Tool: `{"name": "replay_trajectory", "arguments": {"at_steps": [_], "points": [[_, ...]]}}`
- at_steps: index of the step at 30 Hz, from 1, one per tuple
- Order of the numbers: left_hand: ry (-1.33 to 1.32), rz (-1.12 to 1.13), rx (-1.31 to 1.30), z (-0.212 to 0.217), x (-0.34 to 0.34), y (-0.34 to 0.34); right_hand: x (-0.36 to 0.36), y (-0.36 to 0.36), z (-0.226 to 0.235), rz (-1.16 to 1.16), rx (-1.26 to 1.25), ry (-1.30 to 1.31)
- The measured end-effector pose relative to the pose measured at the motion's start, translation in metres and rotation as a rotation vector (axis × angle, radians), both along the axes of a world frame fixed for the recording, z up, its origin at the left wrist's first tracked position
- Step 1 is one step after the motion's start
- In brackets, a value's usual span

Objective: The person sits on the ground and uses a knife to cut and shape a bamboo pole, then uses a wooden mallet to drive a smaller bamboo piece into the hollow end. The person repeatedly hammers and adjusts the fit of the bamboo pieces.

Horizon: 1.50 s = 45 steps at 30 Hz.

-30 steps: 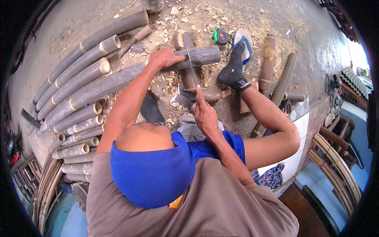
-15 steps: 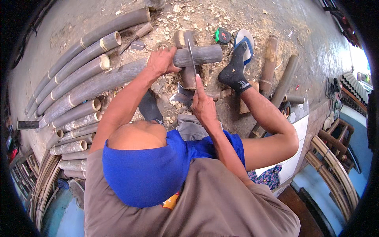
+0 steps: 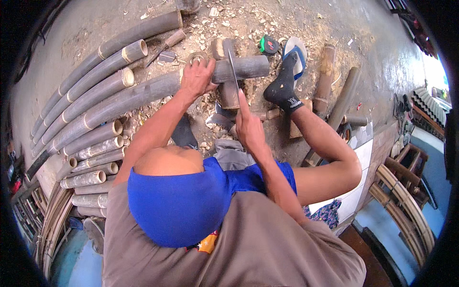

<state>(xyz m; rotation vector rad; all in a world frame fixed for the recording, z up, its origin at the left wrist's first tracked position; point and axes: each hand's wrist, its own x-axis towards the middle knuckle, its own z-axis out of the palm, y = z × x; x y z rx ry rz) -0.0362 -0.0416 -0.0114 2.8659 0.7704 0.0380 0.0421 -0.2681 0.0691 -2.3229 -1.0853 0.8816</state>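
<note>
A long dark bamboo pole [image 3: 153, 89] runs from the far left to the middle, its right part lying across a short bamboo piece [image 3: 230, 99]. My left hand [image 3: 197, 78] grips the pole from above, just left of that support. In my right hand [image 3: 250, 128] is a hand saw [image 3: 233, 63], its handle mostly hidden by the fingers. My index finger lies stretched along the back of the saw. The thin blade crosses the top of the pole, to the right of my left hand; how deep it sits cannot be made out.
Several bamboo poles [image 3: 95, 86] lie stacked at left. A tool with a wooden handle [image 3: 175, 38], a tape measure [image 3: 268, 45] and a sandal [image 3: 297, 52] under my foot lie beyond. More bamboo pieces [image 3: 326, 79] rest at right. Wood chips [image 3: 224, 20] litter the floor.
My right hand has drawn slightly back toward me with the saw. My left hand has shifted a little on the pole. A dark piece at the pole's far left end has tilted downward.
</note>
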Motion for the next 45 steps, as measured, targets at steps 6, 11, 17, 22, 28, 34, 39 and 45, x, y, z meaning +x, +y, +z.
{"name": "replay_trajectory", "arguments": {"at_steps": [6, 11, 17, 22, 28, 34, 39, 45], "points": [[-0.03, 0.026, 0.053, -0.008, 0.001, -0.012, 0.012, 0.041, -0.007, -0.011, -0.084, -0.069], [-0.022, 0.03, 0.092, -0.011, -0.007, -0.007, 0.015, 0.041, -0.016, 0.015, 0.035, -0.029], [0.005, 0.044, 0.053, -0.008, -0.008, -0.013, 0.008, 0.031, -0.001, 0.027, -0.085, -0.01], [0.019, 0.013, 0.013, 0.008, 0.0, -0.003, 0.011, 0.029, -0.024, -0.017, 0.01, -0.012], [0.097, -0.003, -0.158, 0.004, 0.003, 0.009, 0.01, -0.073, 0.025, -0.128, -0.016, 0.098], [0.083, -0.009, -0.185, 0.007, -0.004, 0.013, 0.167, -0.035, 0.049, -0.284, -0.083, -0.396], [0.152, -0.008, -0.224, 0.009, -0.004, 0.014, 0.274, -0.057, -0.026, -0.32, -0.319, -0.582], [0.024, -0.241, -0.081, 0.013, 0.011, -0.009, 0.285, -0.074, -0.084, -0.32, -0.397, -0.509]]}}
